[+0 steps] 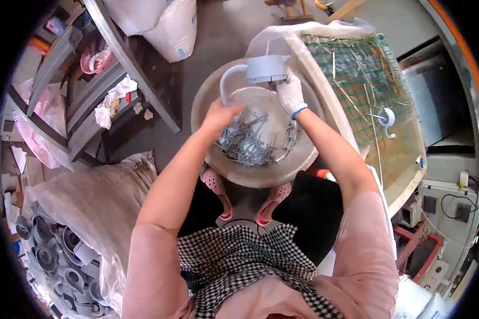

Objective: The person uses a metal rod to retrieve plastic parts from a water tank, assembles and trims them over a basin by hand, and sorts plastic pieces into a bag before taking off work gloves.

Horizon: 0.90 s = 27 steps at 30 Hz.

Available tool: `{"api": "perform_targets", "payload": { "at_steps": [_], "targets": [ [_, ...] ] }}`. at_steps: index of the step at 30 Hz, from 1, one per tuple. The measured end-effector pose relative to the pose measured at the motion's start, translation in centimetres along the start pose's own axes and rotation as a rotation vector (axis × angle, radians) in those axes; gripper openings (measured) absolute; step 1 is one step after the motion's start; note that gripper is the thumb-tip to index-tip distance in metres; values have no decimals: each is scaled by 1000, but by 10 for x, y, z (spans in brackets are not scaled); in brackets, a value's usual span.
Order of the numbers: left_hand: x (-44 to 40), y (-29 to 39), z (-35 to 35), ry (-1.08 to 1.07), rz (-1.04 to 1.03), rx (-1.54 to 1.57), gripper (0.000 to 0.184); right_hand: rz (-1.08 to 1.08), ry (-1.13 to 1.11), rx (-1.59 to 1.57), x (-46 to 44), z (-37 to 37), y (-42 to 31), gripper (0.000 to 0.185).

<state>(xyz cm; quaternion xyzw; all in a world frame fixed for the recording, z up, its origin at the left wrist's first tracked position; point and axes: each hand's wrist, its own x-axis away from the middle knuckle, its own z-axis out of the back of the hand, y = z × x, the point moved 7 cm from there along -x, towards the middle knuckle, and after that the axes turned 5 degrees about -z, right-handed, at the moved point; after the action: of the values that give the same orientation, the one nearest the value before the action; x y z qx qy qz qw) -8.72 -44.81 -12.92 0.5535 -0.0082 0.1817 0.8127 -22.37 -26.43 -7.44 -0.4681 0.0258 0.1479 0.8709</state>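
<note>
A light grey-blue plastic pipe fitting (266, 69), with a round body, a curved tube and a thin spike on top, is held up over a large basin (202, 106). My left hand (224, 116), bare, is closed at the lower end of the curved tube; its fingertips are slightly blurred. My right hand (291, 95), in a white knitted glove with a blue cuff, grips the body's lower right edge. Its fingers are partly hidden by the fitting. Below both hands, many thin grey plastic sticks (247, 143) lie heaped in the basin.
On the right stands a water-filled tub (402, 170) partly covered by green mesh (346, 80), with a similar fitting (387, 117) there. A sack (104, 186) and grey plastic fittings (64, 260) lie at left. A metal frame (135, 69) and white bag (173, 32) stand further back.
</note>
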Motion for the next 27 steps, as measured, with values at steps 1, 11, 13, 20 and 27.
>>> {"api": "perform_targets", "payload": {
  "at_steps": [1,11,13,20,27],
  "targets": [
    [0,-7,-12,-41,86,358,50,-11,-132,-156,3,2,-3,43],
    [42,78,25,390,-509,-2,28,-424,-897,-1010,54,69,-32,62],
    [43,78,30,421,-569,-60,29,-383,-905,-1046,65,68,-44,69],
    [68,105,29,407,-841,-336,16,-314,-658,-1397,49,80,-51,64],
    [60,98,22,363,-790,-372,12,-172,-870,-435,65,54,-36,59]
  ]
}}
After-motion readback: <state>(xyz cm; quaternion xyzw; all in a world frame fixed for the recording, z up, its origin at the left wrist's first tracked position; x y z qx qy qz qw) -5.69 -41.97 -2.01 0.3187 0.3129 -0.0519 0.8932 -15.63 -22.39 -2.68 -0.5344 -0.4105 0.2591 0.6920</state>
